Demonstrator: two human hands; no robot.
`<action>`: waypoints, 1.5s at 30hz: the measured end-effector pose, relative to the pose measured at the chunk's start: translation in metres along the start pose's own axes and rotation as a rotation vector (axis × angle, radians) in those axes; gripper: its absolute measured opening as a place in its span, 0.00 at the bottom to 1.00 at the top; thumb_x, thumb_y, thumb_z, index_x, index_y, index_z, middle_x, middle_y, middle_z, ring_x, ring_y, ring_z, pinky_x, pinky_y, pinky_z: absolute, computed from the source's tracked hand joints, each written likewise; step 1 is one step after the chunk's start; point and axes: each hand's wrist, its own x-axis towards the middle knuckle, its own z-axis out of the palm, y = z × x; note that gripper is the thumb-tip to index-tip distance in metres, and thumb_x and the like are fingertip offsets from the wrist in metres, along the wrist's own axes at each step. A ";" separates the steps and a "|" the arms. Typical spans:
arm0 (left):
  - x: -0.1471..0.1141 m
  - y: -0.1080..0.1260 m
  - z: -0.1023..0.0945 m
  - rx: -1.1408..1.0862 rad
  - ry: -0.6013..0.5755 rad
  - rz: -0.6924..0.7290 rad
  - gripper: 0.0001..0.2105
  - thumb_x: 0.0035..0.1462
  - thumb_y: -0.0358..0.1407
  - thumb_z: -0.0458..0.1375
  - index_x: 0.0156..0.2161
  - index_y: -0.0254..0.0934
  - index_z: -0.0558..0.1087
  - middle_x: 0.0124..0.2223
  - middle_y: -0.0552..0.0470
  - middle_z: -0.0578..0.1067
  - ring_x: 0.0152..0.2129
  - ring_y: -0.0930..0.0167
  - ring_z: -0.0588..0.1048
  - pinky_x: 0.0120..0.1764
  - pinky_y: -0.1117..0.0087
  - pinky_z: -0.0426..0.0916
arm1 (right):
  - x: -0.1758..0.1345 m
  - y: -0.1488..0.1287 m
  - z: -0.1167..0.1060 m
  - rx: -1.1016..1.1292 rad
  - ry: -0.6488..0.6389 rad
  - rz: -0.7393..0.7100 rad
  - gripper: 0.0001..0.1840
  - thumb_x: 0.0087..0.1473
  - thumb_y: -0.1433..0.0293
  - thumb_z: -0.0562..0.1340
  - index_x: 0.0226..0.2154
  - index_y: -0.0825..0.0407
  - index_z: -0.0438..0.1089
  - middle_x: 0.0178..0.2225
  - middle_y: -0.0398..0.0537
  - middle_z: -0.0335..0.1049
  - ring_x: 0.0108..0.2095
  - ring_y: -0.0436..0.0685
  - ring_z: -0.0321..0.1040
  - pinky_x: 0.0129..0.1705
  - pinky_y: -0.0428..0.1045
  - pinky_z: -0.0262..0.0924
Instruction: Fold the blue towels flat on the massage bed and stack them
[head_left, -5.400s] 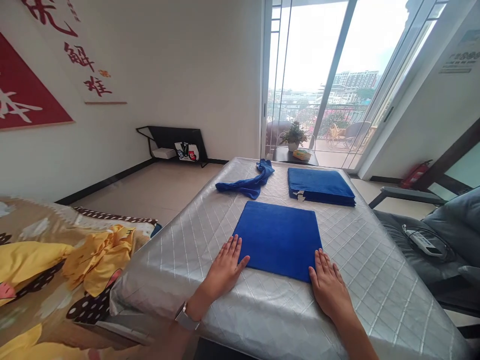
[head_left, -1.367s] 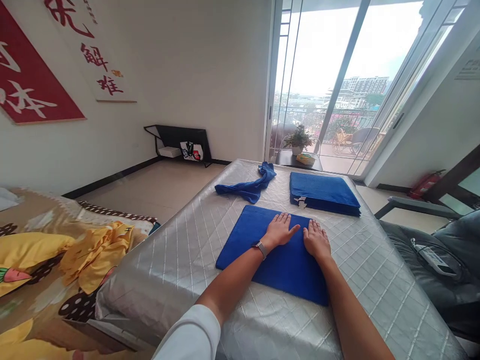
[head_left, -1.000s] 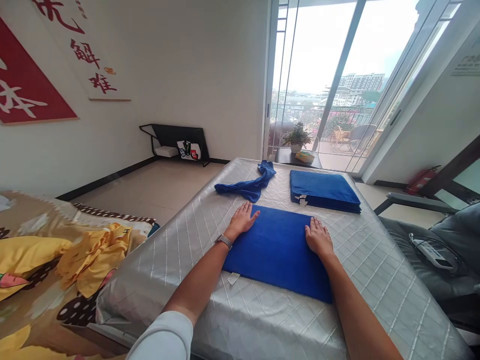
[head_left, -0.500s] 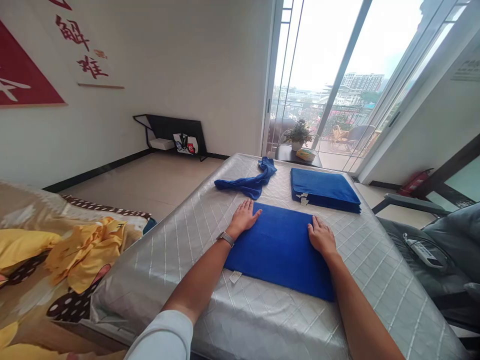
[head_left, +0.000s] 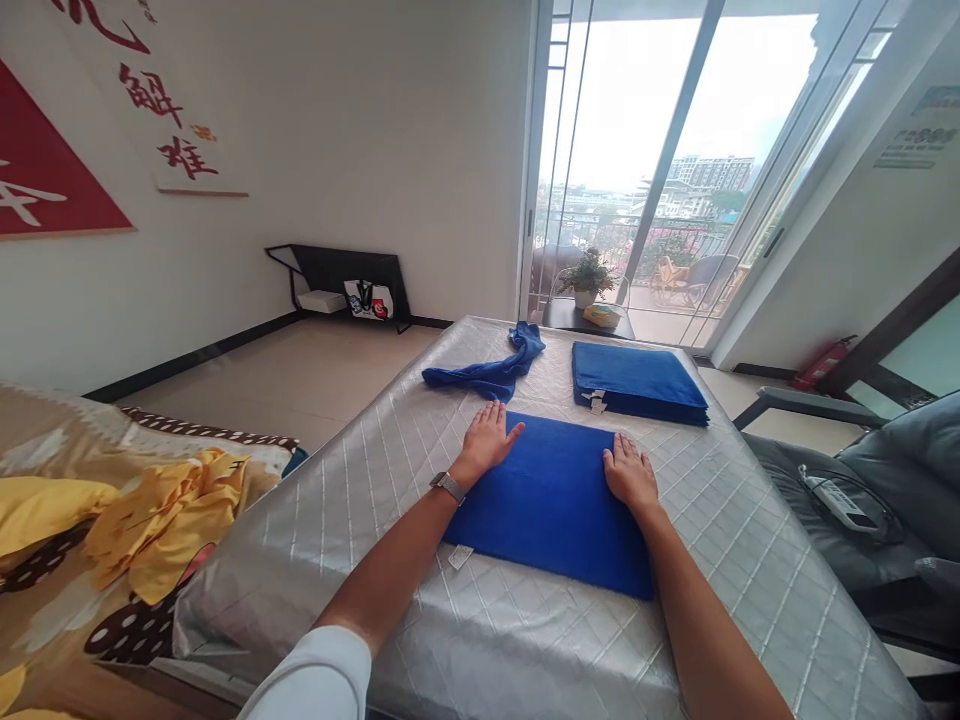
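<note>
A blue towel (head_left: 555, 510) lies flat on the silver quilted mattress (head_left: 360, 500), with a white tag at its near left corner. My left hand (head_left: 487, 440) rests flat on its far left corner, fingers straight and thumb out. On the far right corner lies my right hand (head_left: 630, 470), also flat with fingers stretched. Neither hand grips anything. Beyond the towel is a stack of folded blue towels (head_left: 637, 380) with white tags at its left corner. A crumpled blue towel (head_left: 487, 375) lies twisted just past my left hand.
Yellow clothing (head_left: 176, 520) lies on a patterned bed cover at the left. A dark armchair (head_left: 810, 490) with a white power strip (head_left: 840, 500) on its seat stands close on the right. A small table (head_left: 555, 317) with a potted plant (head_left: 587, 275) stands by the glass door.
The view has tilted up slightly and shifted. Both hands stay flat on the far corners of the blue towel, which looks unchanged.
</note>
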 end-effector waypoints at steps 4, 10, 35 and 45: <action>-0.002 0.062 0.005 -0.088 -0.067 0.292 0.40 0.69 0.57 0.30 0.69 0.27 0.58 0.70 0.38 0.59 0.68 0.62 0.55 0.68 0.61 0.48 | 0.000 0.000 0.002 0.006 0.015 -0.006 0.36 0.68 0.60 0.37 0.72 0.60 0.43 0.74 0.50 0.39 0.72 0.55 0.35 0.71 0.56 0.30; 0.016 0.160 0.026 -0.216 -0.060 0.490 0.35 0.71 0.53 0.31 0.67 0.31 0.61 0.69 0.39 0.62 0.67 0.64 0.58 0.66 0.61 0.52 | -0.002 0.004 0.003 -0.071 0.004 -0.055 0.35 0.68 0.63 0.39 0.72 0.58 0.42 0.74 0.50 0.36 0.73 0.56 0.33 0.71 0.56 0.33; 0.007 -0.016 0.021 -0.071 -0.020 -0.017 0.41 0.68 0.59 0.31 0.70 0.27 0.53 0.71 0.39 0.55 0.69 0.60 0.51 0.69 0.58 0.46 | 0.000 0.002 0.001 -0.015 0.002 -0.005 0.37 0.67 0.60 0.36 0.72 0.60 0.42 0.74 0.50 0.37 0.72 0.55 0.35 0.71 0.57 0.31; 0.009 -0.015 0.019 -0.119 -0.044 -0.018 0.40 0.69 0.57 0.30 0.70 0.26 0.54 0.72 0.38 0.53 0.69 0.60 0.51 0.69 0.58 0.46 | -0.002 0.000 -0.002 -0.032 0.006 0.000 0.36 0.68 0.61 0.36 0.72 0.59 0.42 0.74 0.50 0.38 0.72 0.55 0.35 0.71 0.57 0.32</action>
